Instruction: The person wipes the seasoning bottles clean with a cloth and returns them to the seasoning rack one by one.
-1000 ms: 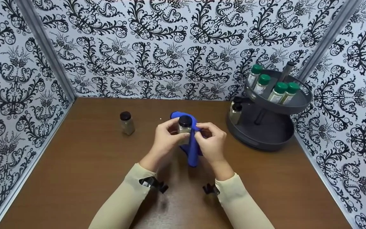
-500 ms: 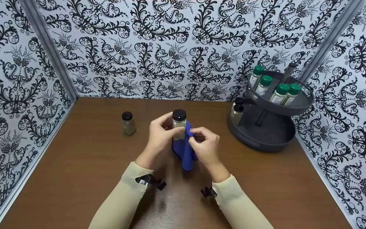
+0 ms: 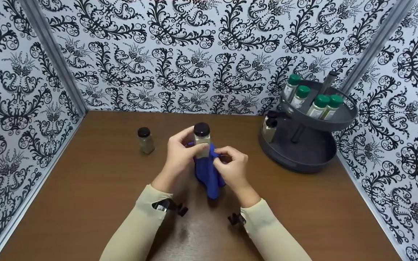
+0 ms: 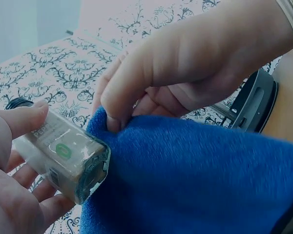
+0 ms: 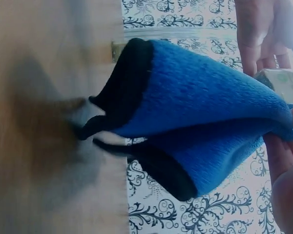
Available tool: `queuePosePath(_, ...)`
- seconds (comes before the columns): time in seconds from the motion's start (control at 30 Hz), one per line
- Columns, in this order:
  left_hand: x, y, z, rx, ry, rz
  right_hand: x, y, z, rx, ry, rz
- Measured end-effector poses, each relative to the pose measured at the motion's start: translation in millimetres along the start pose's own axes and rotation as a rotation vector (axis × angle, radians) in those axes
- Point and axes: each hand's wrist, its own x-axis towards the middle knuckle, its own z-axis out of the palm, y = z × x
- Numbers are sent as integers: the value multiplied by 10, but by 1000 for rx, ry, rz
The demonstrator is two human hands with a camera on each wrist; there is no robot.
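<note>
Hanging nearest, the blue cloth (image 3: 212, 181) is pinched near its top by the right hand (image 3: 233, 166). At eleven o'clock from those fingertips, the jar (image 3: 202, 140) is gripped between thumb and fingers of the left hand (image 3: 179, 154), the nearer hand. Its long axis is held near upright, black cap (image 3: 201, 129) at twelve, base toward the cloth at six; whether they touch cannot be told. Farther out, at nine from it, a second jar (image 3: 146, 144) is seen standing
</note>
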Motion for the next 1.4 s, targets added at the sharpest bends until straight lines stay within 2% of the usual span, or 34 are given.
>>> queuePosePath(0.2, -18, -31, 18, 56, -48, 20, 17, 8, -56, 29, 29, -58)
queuePosePath(0.33, -38, -79, 63, 88, -62, 19, 51, -16, -106, 66, 47, -59)
queuePosePath(0.47, -65, -116, 124, 91, -89, 8, 97, -67, -168, 93, 77, -54)
queuePosePath(0.6, -93, -144, 168, 82, -127, -5, 132, -97, -202, 114, 118, -92)
queuePosePath(0.77, -87, -212, 182, 81, -134, -17, 166, -78, -235, 67, 98, -107)
queuePosePath(0.9, -41, -382, 176, 88, -107, -40, 224, -18, -287, -38, 70, -63)
queuePosePath(1.0, -15, -565, 162, 109, -95, -62, 270, 4, -333, -98, 91, -36)
queuePosePath(1.2, -11, -831, 116, 146, -57, -100, 328, -77, -404, -144, 130, -18)
queuePosePath(1.4, 9, -1011, 62, 168, -13, -125, 379, 65, -515, -173, 182, -3)
